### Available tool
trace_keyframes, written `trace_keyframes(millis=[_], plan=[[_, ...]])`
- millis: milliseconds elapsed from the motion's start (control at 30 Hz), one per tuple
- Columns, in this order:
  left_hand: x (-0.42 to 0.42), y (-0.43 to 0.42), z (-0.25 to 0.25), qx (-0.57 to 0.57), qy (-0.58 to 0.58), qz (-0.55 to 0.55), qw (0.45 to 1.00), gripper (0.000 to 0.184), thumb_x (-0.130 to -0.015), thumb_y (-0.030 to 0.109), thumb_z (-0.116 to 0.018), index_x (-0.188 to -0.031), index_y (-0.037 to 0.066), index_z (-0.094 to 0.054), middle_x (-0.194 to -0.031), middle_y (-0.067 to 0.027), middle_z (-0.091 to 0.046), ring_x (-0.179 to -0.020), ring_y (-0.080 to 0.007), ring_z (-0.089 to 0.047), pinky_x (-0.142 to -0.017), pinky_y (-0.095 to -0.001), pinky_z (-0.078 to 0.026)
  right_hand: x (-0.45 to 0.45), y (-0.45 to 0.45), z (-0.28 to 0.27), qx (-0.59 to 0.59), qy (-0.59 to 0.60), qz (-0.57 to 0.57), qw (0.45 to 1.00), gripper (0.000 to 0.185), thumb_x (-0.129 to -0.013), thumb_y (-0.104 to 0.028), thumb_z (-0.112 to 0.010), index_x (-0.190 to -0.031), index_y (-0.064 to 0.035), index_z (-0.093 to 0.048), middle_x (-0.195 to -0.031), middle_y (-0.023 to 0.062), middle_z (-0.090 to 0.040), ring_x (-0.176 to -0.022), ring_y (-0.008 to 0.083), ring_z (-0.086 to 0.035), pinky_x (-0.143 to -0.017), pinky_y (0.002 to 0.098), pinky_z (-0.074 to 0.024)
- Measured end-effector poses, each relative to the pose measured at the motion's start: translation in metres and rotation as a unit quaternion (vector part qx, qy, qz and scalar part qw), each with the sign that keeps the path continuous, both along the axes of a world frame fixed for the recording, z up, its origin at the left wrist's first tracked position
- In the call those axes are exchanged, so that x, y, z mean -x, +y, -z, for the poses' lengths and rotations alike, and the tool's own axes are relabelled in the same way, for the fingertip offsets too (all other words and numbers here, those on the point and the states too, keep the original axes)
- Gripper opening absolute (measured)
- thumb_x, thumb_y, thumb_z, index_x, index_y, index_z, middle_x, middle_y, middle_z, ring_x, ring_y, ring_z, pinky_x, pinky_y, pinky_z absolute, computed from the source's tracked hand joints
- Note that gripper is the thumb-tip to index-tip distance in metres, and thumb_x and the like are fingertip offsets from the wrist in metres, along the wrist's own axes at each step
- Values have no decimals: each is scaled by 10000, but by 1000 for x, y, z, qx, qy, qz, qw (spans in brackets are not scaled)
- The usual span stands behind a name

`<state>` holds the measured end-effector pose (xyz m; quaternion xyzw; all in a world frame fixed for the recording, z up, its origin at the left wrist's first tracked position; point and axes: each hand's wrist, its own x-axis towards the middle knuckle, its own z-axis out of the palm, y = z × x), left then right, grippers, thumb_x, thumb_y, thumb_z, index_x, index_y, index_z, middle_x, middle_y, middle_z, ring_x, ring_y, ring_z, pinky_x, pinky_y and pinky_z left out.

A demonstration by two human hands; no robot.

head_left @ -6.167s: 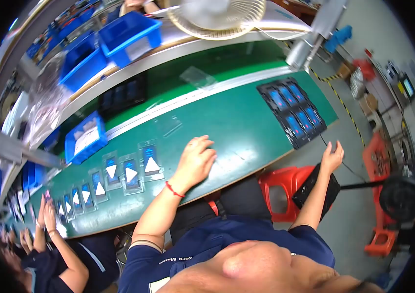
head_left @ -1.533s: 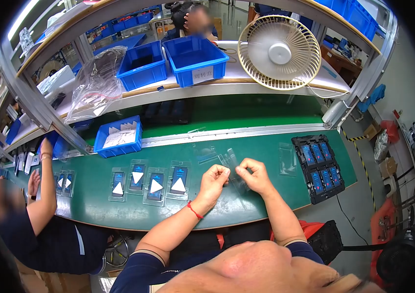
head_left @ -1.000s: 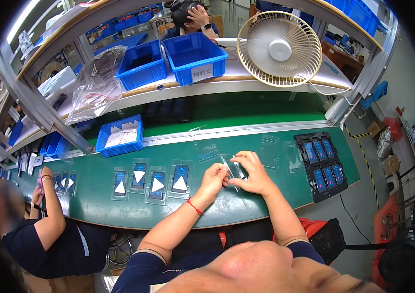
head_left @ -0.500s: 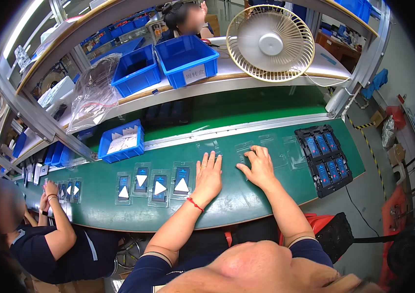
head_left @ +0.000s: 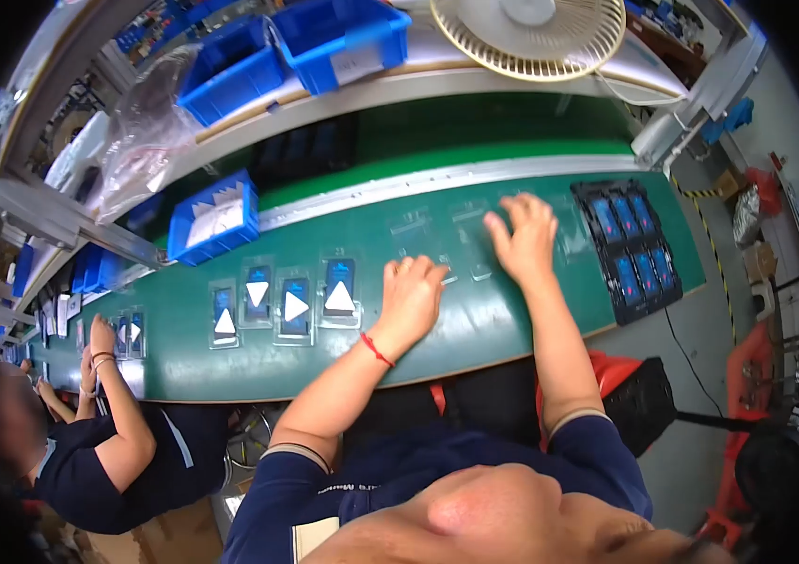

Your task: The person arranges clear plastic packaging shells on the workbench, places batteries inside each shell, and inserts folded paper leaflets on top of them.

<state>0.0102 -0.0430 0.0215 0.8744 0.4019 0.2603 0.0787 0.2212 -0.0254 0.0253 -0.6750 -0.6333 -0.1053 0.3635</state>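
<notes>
My left hand point(head_left: 412, 296), with a red string bracelet on its wrist, lies at the near edge of a clear plastic tray point(head_left: 411, 230). Its fingers are bent inward, and whatever may be under the fingertips is hidden. My right hand point(head_left: 526, 237) is spread, thumb apart from the fingers, beside another clear tray point(head_left: 471, 246); nothing shows in its grasp. Left of my hands, several clear trays hold dark blue phone-like rectangles, each with a white triangle on it; the nearest is a blue rectangle point(head_left: 339, 285).
At the right, a black tray point(head_left: 613, 246) holds several blue rectangles. A blue bin point(head_left: 247, 211) with white papers stands at the back left. Above are a shelf with blue bins point(head_left: 338, 56) and a fan point(head_left: 528, 56). A co-worker point(head_left: 89, 451) works at the left.
My left hand has gone from flat to curled, uncovering more of the clear tray. My right hand has shifted right off its tray. The head view has tilted down.
</notes>
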Motion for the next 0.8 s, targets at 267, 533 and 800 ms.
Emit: trace_keyframes(millis=[267, 533, 800], plan=[[-2, -2, -5, 30, -30, 41, 998, 256, -746, 115, -675, -996, 67, -648, -889, -74, -578, -890, -265, -543, -858, -416, -398, -58, 8, 9, 247, 20, 244, 937, 691, -821, -607, -496, -1338, -150, -467, -1405, 215, -355, -1312, 378, -290, -1065, 512, -187], [15, -33, -18, -138, -204, 60, 967, 131, -726, 66, -680, -838, 37, -618, -932, -123, -591, -877, -284, -576, -780, -384, -460, -51, 12, 17, 117, -98, 218, 964, 619, -804, -576, -531, -1268, -166, -521, -1302, 216, -458, -1202, 398, -411, -934, 555, -334], [113, -219, 32, 26, -153, -81, 985, 86, -748, 99, -673, -758, 65, -594, -819, -60, -581, -741, -226, -584, -680, -325, -473, -48, 32, 24, -23, -139, 33, 989, 428, -819, -491, -594, -980, -106, -688, -1058, 140, -635, -968, 331, -583, -788, 488, -456]])
